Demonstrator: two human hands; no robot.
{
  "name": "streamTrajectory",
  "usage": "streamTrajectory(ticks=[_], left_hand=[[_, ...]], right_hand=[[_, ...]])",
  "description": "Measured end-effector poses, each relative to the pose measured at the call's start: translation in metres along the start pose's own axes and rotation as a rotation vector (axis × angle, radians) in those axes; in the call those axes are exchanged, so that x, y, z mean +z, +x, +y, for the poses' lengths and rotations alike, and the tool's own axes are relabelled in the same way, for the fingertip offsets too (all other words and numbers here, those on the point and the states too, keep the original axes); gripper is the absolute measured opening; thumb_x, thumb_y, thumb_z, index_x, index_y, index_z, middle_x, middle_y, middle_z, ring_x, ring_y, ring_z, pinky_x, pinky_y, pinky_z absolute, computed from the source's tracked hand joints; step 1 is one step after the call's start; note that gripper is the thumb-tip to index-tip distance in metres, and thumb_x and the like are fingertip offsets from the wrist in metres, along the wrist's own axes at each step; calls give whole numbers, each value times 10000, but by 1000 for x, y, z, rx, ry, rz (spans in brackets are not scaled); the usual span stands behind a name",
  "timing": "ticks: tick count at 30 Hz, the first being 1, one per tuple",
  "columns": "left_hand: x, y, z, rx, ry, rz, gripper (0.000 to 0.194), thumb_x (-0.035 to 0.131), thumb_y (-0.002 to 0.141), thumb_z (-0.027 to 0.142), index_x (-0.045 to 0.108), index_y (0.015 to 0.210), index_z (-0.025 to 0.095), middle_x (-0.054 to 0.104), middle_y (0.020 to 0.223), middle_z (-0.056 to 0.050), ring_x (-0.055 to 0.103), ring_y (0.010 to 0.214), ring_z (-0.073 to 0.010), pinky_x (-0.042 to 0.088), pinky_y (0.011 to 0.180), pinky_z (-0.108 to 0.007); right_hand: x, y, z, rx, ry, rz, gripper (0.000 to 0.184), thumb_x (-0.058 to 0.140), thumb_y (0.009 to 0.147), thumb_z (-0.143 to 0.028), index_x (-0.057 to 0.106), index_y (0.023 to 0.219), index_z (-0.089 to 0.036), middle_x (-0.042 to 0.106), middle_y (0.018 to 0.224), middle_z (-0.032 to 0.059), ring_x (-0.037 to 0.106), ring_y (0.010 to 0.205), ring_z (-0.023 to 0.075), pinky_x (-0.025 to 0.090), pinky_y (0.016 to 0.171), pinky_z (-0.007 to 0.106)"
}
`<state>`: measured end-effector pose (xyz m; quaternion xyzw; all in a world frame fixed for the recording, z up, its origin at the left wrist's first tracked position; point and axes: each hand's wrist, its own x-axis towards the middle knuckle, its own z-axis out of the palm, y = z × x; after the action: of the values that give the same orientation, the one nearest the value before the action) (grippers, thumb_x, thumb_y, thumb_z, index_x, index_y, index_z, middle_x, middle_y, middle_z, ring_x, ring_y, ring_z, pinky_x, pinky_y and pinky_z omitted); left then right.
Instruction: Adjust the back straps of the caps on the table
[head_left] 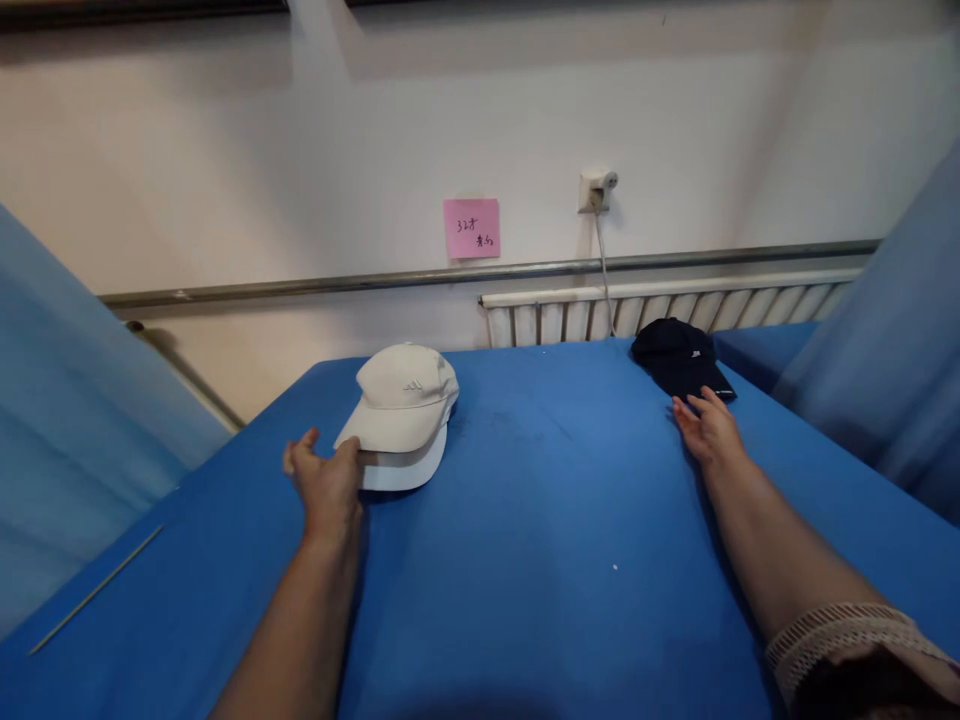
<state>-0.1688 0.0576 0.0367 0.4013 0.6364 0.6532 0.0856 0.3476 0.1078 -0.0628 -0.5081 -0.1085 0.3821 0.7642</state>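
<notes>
Two pale caps sit stacked on the left of the blue-covered table: a cream cap on top, and below it a whiter cap of which mostly the brim shows. At the left edge of their brims is my left hand, fingers apart, its thumb side against the brims. On the far right lies a dark navy cap with a small light logo and its brim towards me. My right hand is just in front of that brim, palm turned up and fingers spread, with nothing in it.
A thin stick lies near the table's left edge. Blue curtains hang on both sides. Behind the table are a metal rail, a radiator, a plugged-in socket with its cable, and a pink note.
</notes>
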Motion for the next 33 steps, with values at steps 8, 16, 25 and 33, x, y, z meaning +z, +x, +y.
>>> streamTrajectory(ticks=[8, 16, 25, 33], left_hand=[[17, -33, 15, 515, 336, -147, 276, 608, 756, 206, 601, 1031, 186, 432, 1429, -142, 322, 1380, -329, 164, 1162, -527], [44, -95, 21, 714, 244, -536, 274, 562, 792, 140, 636, 1046, 213, 499, 1397, -116, 341, 1376, -313, 254, 1144, -531], [70, -107, -8, 290, 45, -878, 519, 579, 795, 185, 499, 1308, 187, 600, 1252, -132, 611, 1097, -236, 495, 956, -432], [62, -109, 1, 442, 61, -966, 246, 553, 807, 175, 639, 1036, 207, 645, 1161, -95, 606, 1076, -224, 472, 974, -392]], right_hand=[[-6, 13, 4, -312, -111, 300, 259, 742, 668, -212, 549, 838, -187, 559, 806, -23, 586, 781, 137, 537, 687, 259], [-11, 5, -3, -292, -25, 303, 366, 646, 668, -124, 513, 990, -237, 535, 901, -22, 563, 696, 108, 538, 655, 263], [20, -43, -2, 121, 56, -467, 237, 604, 663, -165, 627, 899, -171, 593, 720, 8, 511, 551, 101, 439, 495, 219], [34, -63, 16, -107, -474, -237, 221, 542, 615, -199, 654, 801, -163, 633, 634, 21, 558, 562, 153, 443, 535, 266]])
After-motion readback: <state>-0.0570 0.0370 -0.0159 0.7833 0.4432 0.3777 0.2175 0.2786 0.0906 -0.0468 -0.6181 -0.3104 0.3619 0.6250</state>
